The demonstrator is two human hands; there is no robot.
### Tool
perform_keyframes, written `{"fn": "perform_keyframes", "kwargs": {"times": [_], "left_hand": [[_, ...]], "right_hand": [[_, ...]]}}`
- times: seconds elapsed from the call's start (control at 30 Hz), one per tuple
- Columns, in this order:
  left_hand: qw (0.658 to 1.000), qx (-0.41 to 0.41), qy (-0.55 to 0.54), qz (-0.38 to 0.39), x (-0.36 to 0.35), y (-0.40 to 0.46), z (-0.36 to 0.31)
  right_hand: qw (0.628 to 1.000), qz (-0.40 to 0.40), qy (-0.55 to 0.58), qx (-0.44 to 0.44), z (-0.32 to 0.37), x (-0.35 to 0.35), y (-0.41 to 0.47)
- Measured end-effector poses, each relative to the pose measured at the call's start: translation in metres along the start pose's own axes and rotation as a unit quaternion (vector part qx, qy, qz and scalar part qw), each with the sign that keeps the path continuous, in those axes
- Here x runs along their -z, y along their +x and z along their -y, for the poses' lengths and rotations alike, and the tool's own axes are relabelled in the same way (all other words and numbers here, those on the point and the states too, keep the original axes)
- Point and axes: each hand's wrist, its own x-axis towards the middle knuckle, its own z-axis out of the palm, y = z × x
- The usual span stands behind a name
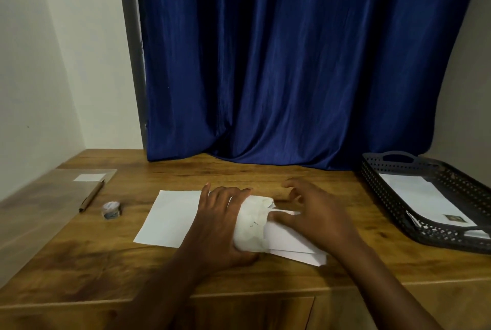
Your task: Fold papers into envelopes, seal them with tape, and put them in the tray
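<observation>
On the wooden desk, papers before a blue curtain.

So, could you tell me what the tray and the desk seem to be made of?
The tray looks like dark grey moulded plastic, matt, judging by its perforated walls and cut-out handle. The desk shows brown wood grain with a slight sheen; solid wood or laminate, I cannot tell.

Deep blue curtain fills upper centre and right — folds pooling on wooden desk across lower frame. Pale wall upper left, grey frame beside curtain — dim light.
</observation>
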Motion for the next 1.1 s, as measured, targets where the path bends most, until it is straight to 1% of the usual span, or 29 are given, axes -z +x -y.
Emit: {"fn": "perform_keyframes", "kwargs": {"times": [0.07,0.13,0.17,0.23,0.27,0.3,0.47,0.6,0.7,0.9,1.1], "left_hand": [[1.000,0.000,-0.001,-0.002,0.001,0.000,0.000],[1.000,0.003,0.002,-0.001,0.001,0.000,-0.001],[1.000,0.003,0.004,-0.003,0.002,0.000,-0.001],[1.000,0.003,0.009,-0.006,0.002,0.000,-0.001],[1.000,0.004,0.009,-0.006,0.003,0.000,-0.001],[1.000,0.004,0.008,-0.006,0.003,0.000,-0.001],[1.000,-0.001,0.007,-0.009,0.001,0.001,-0.001],[1.000,-0.007,-0.002,-0.010,0.000,0.001,-0.001],[1.000,-0.005,-0.007,-0.010,0.000,0.000,0.000],[0.999,-0.019,-0.013,-0.029,-0.006,0.001,0.003],[0.999,-0.022,0.002,-0.036,-0.008,0.002,0.005]], "right_hand": [[0.995,-0.008,0.077,-0.065,-0.016,0.012,-0.009],[0.980,0.021,0.145,-0.131,-0.032,0.020,-0.022],[0.967,0.050,0.192,-0.161,-0.038,0.021,-0.028],[0.917,0.114,0.321,-0.209,-0.048,0.022,-0.042],[0.895,0.133,0.367,-0.218,-0.052,0.022,-0.047],[0.885,0.141,0.383,-0.222,-0.055,0.020,-0.051],[0.884,0.125,0.406,-0.197,-0.046,0.005,-0.049],[0.887,0.110,0.433,-0.115,-0.017,-0.019,-0.036],[0.902,0.090,0.416,-0.068,0.002,-0.042,-0.024],[0.935,0.053,0.349,-0.033,0.011,-0.086,-0.002],[0.950,0.040,0.306,-0.044,0.007,-0.102,0.008]]}}
